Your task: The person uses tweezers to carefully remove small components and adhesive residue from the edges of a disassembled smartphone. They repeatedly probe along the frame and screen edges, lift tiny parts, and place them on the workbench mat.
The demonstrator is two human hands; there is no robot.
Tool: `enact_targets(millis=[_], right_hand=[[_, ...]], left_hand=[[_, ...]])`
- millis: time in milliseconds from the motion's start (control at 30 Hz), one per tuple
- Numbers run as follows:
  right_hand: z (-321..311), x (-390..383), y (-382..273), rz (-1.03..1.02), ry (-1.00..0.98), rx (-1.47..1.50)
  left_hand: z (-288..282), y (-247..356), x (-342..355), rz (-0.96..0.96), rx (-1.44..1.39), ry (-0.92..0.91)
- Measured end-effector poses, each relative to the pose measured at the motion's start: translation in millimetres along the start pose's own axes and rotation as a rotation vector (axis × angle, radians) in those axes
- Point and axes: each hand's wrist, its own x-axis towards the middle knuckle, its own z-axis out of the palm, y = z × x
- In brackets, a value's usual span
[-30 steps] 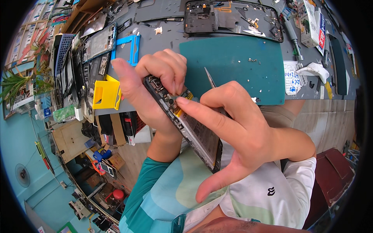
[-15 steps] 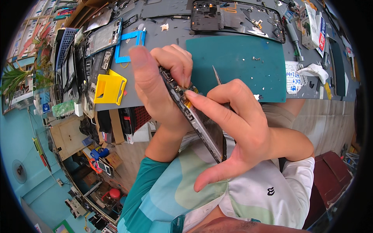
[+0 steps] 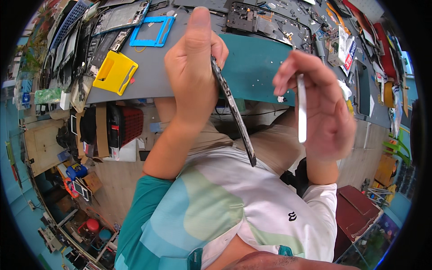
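My left hand (image 3: 195, 74) grips an opened phone (image 3: 234, 112) at its upper end, thumb pointing up. The phone is seen edge-on, slanting down toward my shirt, so its inner parts are hidden. To the right, apart from the phone, my right hand (image 3: 326, 108) is lifted and somewhat blurred. Silver metal tweezers (image 3: 302, 112) lie along its curled fingers, blunt end downward; their tip is hidden behind the fingers. Below both hands is the edge of a green work mat (image 3: 252, 63) with tiny loose bits on it.
Left on the grey bench (image 3: 153, 85) are a yellow plastic stand (image 3: 115, 73), a blue frame (image 3: 153, 31) and stacked phone parts (image 3: 81, 54). A black phone housing (image 3: 270, 24) lies behind the mat. A small box (image 3: 337, 45) and tools crowd the right side. A red basket (image 3: 130, 121) stands below.
My right hand has left the phone and moved right, carrying the tweezers. The phone has turned more edge-on in my left hand. The whole view has shifted.
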Motion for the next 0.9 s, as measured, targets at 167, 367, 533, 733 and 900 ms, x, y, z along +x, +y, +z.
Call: enact_targets(millis=[167, 367, 533, 733, 900], right_hand=[[-20.1, 6.9, 2.9, -0.283, -0.006, 0.679], [-17.4, 11.0, 17.8, -0.327, -0.028, 0.404], [25.2, 10.7, 15.3, -0.307, 0.136, -0.092], [44.7, -4.4, 11.9, -0.312, 0.103, -0.292], [51.5, -8.1, 11.0, -0.337, 0.12, -0.321]], left_hand=[[-3.0, -5.5, 2.8, 0.078, -0.015, -0.027], [-4.0, -22.0, 2.4, -0.062, -0.202, 0.089], [-4.7, -24.8, 2.4, -0.048, -0.221, 0.084], [-1.4, -24.6, 1.2, 0.013, -0.196, 0.063], [-0.9, -21.7, 1.4, -0.013, -0.203, 0.051]])
